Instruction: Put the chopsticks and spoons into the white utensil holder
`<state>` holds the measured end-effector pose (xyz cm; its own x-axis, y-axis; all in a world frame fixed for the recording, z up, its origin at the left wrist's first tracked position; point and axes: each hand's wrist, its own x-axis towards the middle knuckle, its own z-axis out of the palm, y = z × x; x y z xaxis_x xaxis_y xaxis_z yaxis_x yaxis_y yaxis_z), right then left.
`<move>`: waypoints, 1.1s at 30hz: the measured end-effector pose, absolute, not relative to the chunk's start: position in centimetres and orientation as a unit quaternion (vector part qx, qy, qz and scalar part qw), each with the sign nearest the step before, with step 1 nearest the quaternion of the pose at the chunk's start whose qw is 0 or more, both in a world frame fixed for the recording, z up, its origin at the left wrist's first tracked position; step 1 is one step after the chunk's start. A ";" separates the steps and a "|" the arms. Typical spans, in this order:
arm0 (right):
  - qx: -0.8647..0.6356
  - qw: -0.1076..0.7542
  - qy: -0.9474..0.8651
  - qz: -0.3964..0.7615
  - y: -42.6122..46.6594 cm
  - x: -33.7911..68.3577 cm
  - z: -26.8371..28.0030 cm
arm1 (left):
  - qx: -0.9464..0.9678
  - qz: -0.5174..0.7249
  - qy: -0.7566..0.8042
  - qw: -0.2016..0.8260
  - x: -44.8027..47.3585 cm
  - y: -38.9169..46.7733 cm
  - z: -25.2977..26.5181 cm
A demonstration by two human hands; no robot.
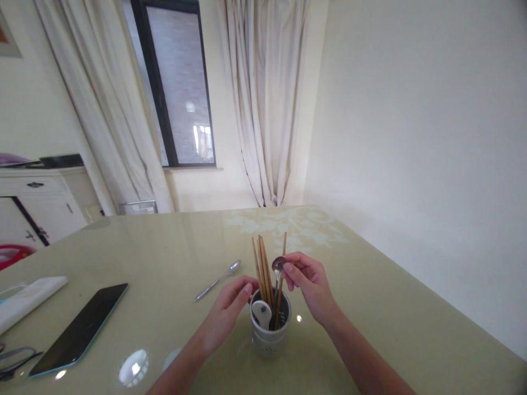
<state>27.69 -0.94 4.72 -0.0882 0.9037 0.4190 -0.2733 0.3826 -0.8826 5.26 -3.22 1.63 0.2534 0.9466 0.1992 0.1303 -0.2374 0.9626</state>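
Observation:
A round utensil holder (268,345) stands upright on the table before me. Several wooden chopsticks (263,271) rise out of it, and a white ceramic spoon (262,317) leans inside its front left. My right hand (308,280) pinches a metal spoon (278,264) near its bowl, which points up; the handle runs down into the holder. At the holder's left rim, my left hand (229,305) is closed against its side, with some fingertips hidden. Left of that hand, another metal spoon (218,280) lies on the tabletop.
A black tablet or phone (80,329) lies on the glossy table (177,241) at left, with a white flat object (31,302) and dark-framed glasses (18,359) beside it. A wall (420,164) borders the table's right side. Curtains (267,99) and a white cabinet (45,203) stand beyond.

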 end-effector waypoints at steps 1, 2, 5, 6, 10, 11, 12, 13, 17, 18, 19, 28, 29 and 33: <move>-0.279 0.616 -0.562 0.477 -0.9 27.7 4.7 | 0.645 0.449 0.417 0.456 5.3 -3.2 1.6; -0.278 0.616 -0.564 0.474 -0.9 27.8 4.7 | 0.644 0.452 0.417 0.455 5.2 -3.2 1.6; -0.283 0.612 -0.572 0.467 -0.8 28.0 4.7 | 0.645 0.454 0.417 0.452 5.2 -3.3 1.5; -0.287 0.610 -0.574 0.465 -0.8 28.0 4.7 | 0.647 0.454 0.416 0.450 5.3 -3.3 1.5; -0.306 0.611 -0.581 0.443 -1.0 28.1 4.5 | 0.654 0.452 0.417 0.440 5.2 -3.2 1.7; -0.309 0.616 -0.580 0.434 -1.0 28.1 4.4 | 0.658 0.453 0.421 0.431 5.0 -3.0 1.8; -0.311 0.625 -0.575 0.427 -1.0 28.1 4.4 | 0.660 0.454 0.432 0.415 4.7 -2.7 1.9; -0.309 0.637 -0.566 0.423 -1.0 28.1 4.3 | 0.661 0.455 0.452 0.389 4.3 -2.3 2.0; -0.303 0.689 -0.504 0.424 -0.4 28.1 4.1 | 0.659 0.410 0.607 0.170 1.5 -0.3 1.2; -0.314 0.689 -0.496 0.425 -0.2 28.1 4.0 | 0.661 0.376 0.641 0.101 0.8 0.1 0.8; -0.331 0.683 -0.494 0.425 0.2 28.0 3.9 | 0.666 0.334 0.666 0.047 0.2 0.5 0.2; -0.389 0.592 -0.501 0.496 1.5 26.8 1.4 | 0.703 0.184 0.687 0.011 -0.7 1.8 -2.7; -0.378 0.598 -0.492 0.507 1.4 26.7 1.4 | 0.705 0.190 0.683 0.018 -0.6 1.7 -2.5; -0.324 0.629 -0.444 0.550 0.9 26.7 2.2 | 0.697 0.206 0.684 0.067 0.1 1.2 -1.4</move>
